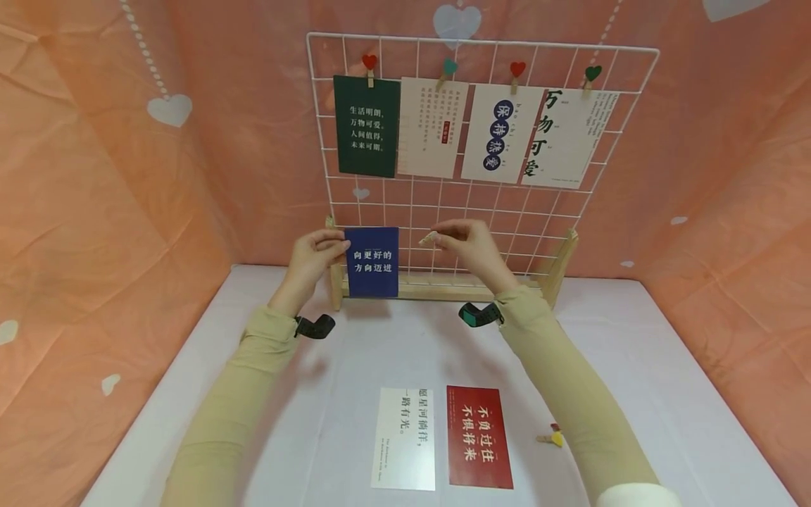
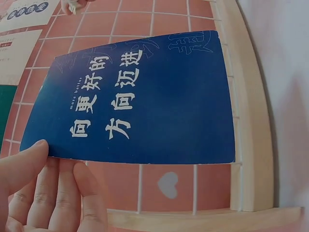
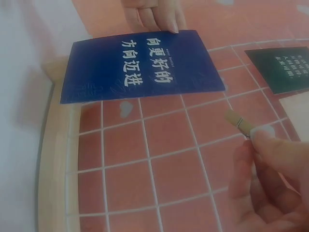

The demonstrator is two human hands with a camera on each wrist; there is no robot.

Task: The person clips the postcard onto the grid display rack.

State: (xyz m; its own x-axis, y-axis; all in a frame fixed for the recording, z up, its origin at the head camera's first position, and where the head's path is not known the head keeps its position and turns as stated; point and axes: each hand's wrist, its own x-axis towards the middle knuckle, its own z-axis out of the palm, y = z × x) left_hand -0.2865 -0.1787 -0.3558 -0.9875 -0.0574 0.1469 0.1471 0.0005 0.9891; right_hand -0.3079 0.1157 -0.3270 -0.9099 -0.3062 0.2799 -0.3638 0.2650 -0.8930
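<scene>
My left hand [image 1: 312,262] pinches a blue card [image 1: 372,283] with white lettering by its upper left edge, thumb in front and fingers behind. The card stands upright before the lower left of a white wire grid rack [image 1: 465,201]. To its right, my right hand [image 1: 476,252] holds a small wooden clothespin [image 3: 240,122] between thumb and fingers. A pale whitish decoration [image 3: 263,130] shows at the clothespin's held end, partly covered by the thumb. In the right wrist view, a gap separates the clothespin from the blue card.
Along the grid's top hang a green card [image 1: 367,158], a pale pink card [image 1: 418,158] and two white ones, clipped by heart clothespins. A white card [image 1: 405,465] and a red card [image 1: 478,472] lie on the table [image 1: 304,436]. Heart clothespins [image 1: 556,439] lie beside my right forearm.
</scene>
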